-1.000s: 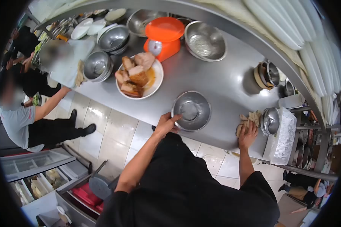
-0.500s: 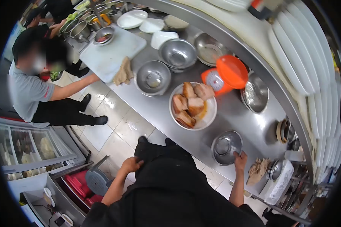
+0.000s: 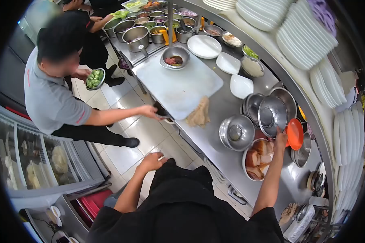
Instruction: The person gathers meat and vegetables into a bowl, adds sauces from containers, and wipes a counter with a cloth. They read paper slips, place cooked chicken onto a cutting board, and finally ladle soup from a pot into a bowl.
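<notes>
My right hand (image 3: 280,139) grips the rim of a steel mixing bowl (image 3: 273,115). That bowl is tilted beside a stack of steel bowls (image 3: 251,106), above the orange kitchen scale (image 3: 295,134). Under my right forearm, a white bowl (image 3: 245,167) holds several chunks of browned meat (image 3: 258,156). Another steel bowl (image 3: 227,135) stands to its left. My left hand (image 3: 152,161) hangs in front of my body, away from the counter, with its fingers loosely apart and nothing visible in them.
A co-worker (image 3: 61,87) at left holds a bowl of chopped greens (image 3: 95,79) and reaches to the counter edge. A white cutting board (image 3: 182,85) bears a crumpled cloth (image 3: 198,113) and a small bowl. White plates (image 3: 304,36) fill the shelf overhead.
My right hand has carried the steel bowl from the near right counter to beside the stacked bowls. The view has swung right. The co-worker's bowl of greens shows more clearly.
</notes>
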`<state>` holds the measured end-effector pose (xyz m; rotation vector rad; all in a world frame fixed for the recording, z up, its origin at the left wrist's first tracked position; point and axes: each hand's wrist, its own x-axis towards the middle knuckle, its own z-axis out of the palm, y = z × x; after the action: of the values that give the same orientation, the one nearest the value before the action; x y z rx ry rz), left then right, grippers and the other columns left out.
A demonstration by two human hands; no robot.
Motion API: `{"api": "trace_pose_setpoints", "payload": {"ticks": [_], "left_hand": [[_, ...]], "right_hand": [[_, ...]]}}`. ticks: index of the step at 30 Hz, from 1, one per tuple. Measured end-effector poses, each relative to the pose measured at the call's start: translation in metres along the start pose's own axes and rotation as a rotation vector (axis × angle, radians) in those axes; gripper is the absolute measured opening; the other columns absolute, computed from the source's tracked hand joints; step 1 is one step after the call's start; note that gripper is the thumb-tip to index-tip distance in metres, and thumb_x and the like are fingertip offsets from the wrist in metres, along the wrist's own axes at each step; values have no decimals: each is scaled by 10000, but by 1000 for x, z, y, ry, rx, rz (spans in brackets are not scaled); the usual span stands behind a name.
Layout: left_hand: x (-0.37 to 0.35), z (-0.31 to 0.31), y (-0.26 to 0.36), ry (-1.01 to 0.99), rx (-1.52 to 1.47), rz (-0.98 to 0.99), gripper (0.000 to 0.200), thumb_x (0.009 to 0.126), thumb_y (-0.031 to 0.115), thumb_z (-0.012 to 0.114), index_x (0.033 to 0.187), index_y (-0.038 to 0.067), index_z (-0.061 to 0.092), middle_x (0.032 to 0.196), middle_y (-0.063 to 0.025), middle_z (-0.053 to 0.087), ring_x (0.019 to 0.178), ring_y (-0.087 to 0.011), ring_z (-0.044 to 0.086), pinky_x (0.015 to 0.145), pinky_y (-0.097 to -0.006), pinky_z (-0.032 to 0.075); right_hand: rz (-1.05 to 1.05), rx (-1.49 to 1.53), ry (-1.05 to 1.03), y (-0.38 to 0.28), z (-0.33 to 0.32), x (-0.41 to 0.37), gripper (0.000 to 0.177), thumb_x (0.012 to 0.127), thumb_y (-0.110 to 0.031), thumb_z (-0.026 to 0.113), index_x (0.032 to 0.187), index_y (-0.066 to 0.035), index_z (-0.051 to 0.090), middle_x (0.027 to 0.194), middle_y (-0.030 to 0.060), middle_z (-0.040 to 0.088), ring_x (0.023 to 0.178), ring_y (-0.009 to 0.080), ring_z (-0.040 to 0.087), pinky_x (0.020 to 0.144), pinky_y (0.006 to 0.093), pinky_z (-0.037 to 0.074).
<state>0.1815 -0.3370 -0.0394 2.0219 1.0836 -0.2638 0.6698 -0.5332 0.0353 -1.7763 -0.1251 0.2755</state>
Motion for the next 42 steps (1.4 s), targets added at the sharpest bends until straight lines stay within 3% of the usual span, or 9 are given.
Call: {"api": "trace_pose_setpoints", "payload": {"ticks": [3,5,9,13,15,18,24,30,42], "left_hand": [[48,-44,-8,144,-299,176,319,835,283,568,978,3,627,855,-137,650,749,-210,611,684,-315,473],[80,-77,8,185,-617,151,314,826,284,554,890,-17,617,687,-47,590,614,-110,545,555,-256,430],[169,-133,29,257,-1144,90,552,802,273,621,1209,-21,393,923,-148,565,683,-224,603,564,-302,498],[249,-180,45,299,-1313,-44,676,786,314,622,1274,11,267,1046,-201,458,747,-285,606,596,-346,519],[285,-199,43,307,-1248,-62,700,766,328,632,1269,19,255,1039,-206,441,731,-300,610,594,-347,537],[320,-219,40,183,-1214,-40,651,780,272,598,1264,8,252,948,-211,502,687,-308,625,567,-352,556],[346,-231,43,147,-1090,-5,397,801,111,480,1166,-9,379,848,-177,593,623,-249,630,458,-313,542],[343,-188,72,-12,-960,142,334,756,4,476,1089,-14,460,840,-151,592,603,-215,613,379,-309,522],[283,-67,189,-300,-596,139,450,745,123,519,1076,-120,333,764,-324,577,623,-391,621,572,-416,517]], "right_hand": [[98,-152,36,15,-1,17,325,811,-301,608,1052,-89,560,807,32,569,568,115,536,371,232,356],[69,-419,52,6,2,3,455,824,-339,596,1099,16,523,881,77,584,734,167,542,659,274,445],[-461,-652,504,22,25,-26,462,811,-342,624,1088,18,539,984,116,588,818,194,565,717,283,463],[-417,-356,229,-45,125,-122,309,796,-154,641,1054,0,570,1013,129,586,923,198,550,811,290,446],[-298,-413,-43,-53,181,-150,327,746,-60,609,1069,-80,568,1022,55,584,910,141,549,650,267,478],[-546,-690,-277,-10,249,-157,561,646,-49,630,1192,-108,515,1214,162,458,1081,317,478,907,399,398],[-355,-570,-435,74,277,-146,598,679,-57,615,1251,-133,460,1237,233,404,1125,395,413,916,458,377],[-270,-996,-33,67,251,-189,532,744,-64,543,1264,-93,435,1231,281,369,1119,456,381,965,489,315],[-263,-827,53,35,279,-215,515,740,-117,578,1225,-19,437,1340,291,274,1251,488,208,1028,538,187]]}}
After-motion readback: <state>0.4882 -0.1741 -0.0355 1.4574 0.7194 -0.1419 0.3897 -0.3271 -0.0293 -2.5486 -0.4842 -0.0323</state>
